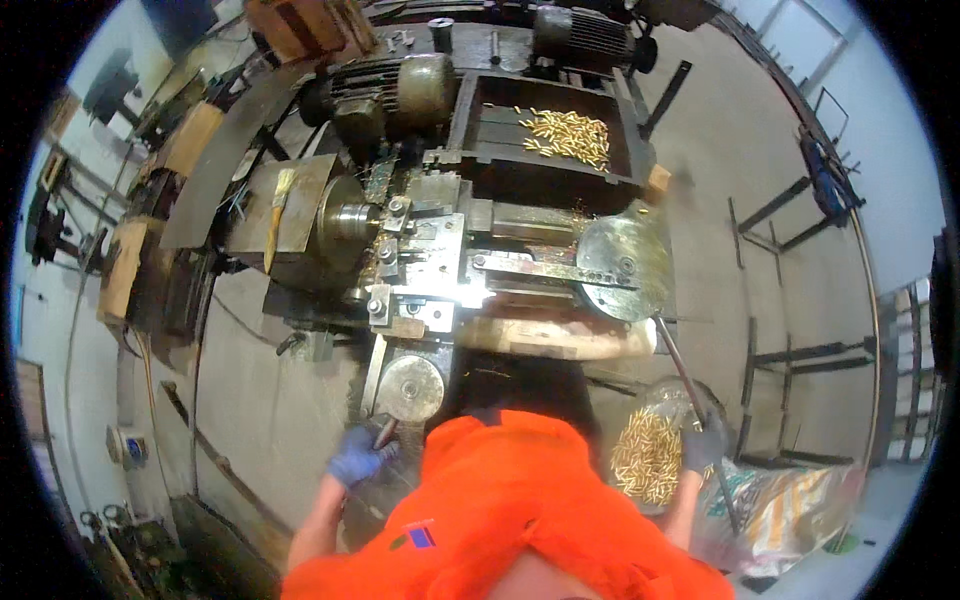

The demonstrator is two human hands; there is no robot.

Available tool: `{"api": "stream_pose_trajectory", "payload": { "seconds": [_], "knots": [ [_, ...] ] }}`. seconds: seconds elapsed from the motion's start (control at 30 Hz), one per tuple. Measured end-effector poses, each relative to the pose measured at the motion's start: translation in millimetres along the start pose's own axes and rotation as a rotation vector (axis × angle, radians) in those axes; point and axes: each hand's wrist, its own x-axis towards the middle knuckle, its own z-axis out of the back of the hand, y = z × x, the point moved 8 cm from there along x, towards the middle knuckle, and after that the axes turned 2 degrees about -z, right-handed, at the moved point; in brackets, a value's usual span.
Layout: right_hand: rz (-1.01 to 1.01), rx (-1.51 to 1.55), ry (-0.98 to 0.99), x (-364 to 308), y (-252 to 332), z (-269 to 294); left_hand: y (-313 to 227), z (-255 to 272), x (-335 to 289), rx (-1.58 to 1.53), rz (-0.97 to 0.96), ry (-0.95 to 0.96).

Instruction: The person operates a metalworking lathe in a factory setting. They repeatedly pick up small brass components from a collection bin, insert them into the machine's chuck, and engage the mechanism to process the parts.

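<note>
My left hand (357, 457), in a blue glove, is closed round the short crank handle (386, 432) of a small round metal handwheel (411, 388) at the near side of a lathe (430, 240). To the right, my right hand (704, 446), in a dark glove, grips a long metal lever (680, 362). The lever slants from the big round disc (625, 262) at the lathe's right end down past my hand. Beside that hand, a round container holds many small brass-coloured pieces (650, 455). The chuck (352, 220) sits left of the tool blocks (388, 255).
Behind the lathe, a metal tray (500, 135) holds more brass pieces. A brush (277, 215) lies on the headstock cover. A motor (400, 90) stands at the back left. A printed sack (795, 515) lies at lower right, near metal frames (800, 355).
</note>
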Motion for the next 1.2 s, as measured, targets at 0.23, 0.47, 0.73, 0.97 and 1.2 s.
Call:
{"api": "stream_pose_trajectory", "payload": {
  "seconds": [0.23,0.47,0.73,0.97,1.2],
  "knots": [
    [0.123,-0.031,0.147,92.8,73.6,-80.2,44.1,-3.1,-47.4,-0.058,0.098,-0.177],
    [0.301,-0.249,0.279,231.3,123.5,-112.9,119.8,-29.3,-153.0,-0.477,0.591,-0.746],
    [0.393,-0.156,0.113,297.0,170.6,-159.0,120.3,-30.9,-151.6,-0.616,0.729,-1.376],
    [0.398,-0.198,0.213,277.0,153.3,-159.8,155.0,89.8,-58.8,-0.592,0.277,-1.455],
    [0.278,-0.247,0.362,212.9,86.6,-142.8,107.1,203.7,79.2,-0.309,0.044,-1.196]
  ]
}}
